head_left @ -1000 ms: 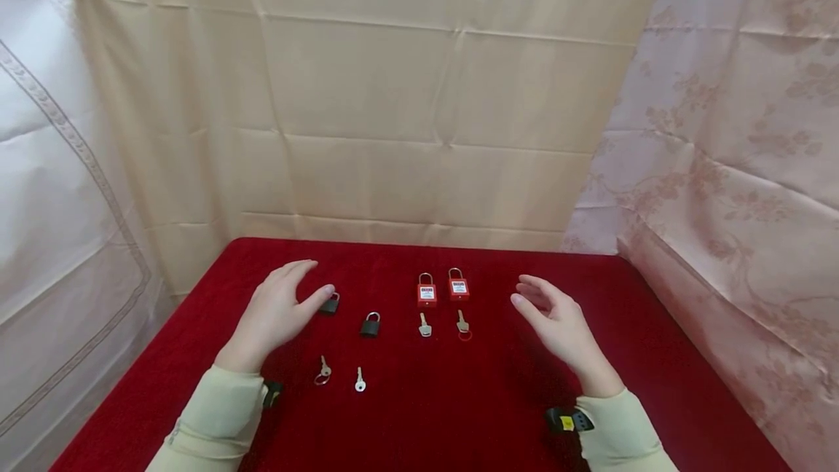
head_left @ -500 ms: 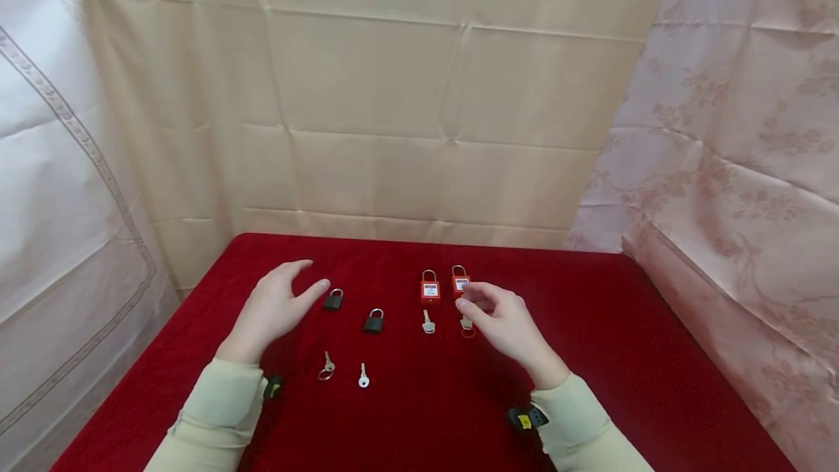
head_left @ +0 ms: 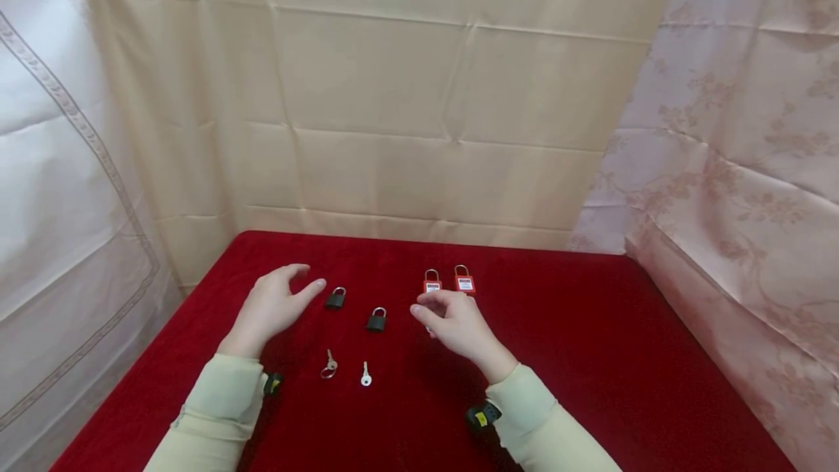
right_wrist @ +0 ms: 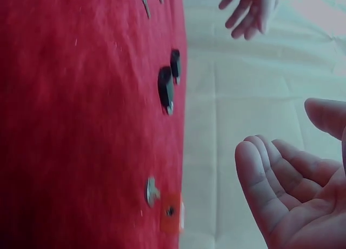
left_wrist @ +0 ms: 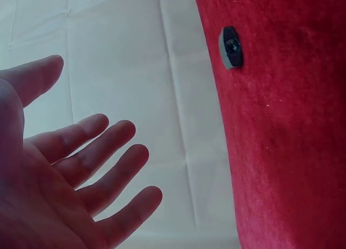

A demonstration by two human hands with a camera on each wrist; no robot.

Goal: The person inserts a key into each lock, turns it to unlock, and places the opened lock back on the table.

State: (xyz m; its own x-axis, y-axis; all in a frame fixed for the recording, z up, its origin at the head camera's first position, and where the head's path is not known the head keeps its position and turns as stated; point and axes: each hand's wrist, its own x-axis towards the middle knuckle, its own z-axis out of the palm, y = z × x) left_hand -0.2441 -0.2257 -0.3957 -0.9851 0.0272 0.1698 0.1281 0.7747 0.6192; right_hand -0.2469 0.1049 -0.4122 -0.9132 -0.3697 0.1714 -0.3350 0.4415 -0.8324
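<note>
Although the right hand (head_left: 460,324) partly covers it in the head view, one red padlock (head_left: 432,285) lies beside another red padlock (head_left: 465,283), a silver key (right_wrist: 151,193) just before it; leftward are a nearer black padlock (head_left: 376,323) and a farther black padlock (head_left: 336,300), then a ringed key (head_left: 331,364) and a plain key (head_left: 366,378) closer to the person. Red cloth (head_left: 590,341) covers the table, with a creased cream curtain (head_left: 367,79) behind and floral drapery (head_left: 741,108) at right. Both hands hover, holding nothing: the right's fingers gently bent, the left hand (head_left: 272,309) spread wider, thumb apart, near the farther black padlock
</note>
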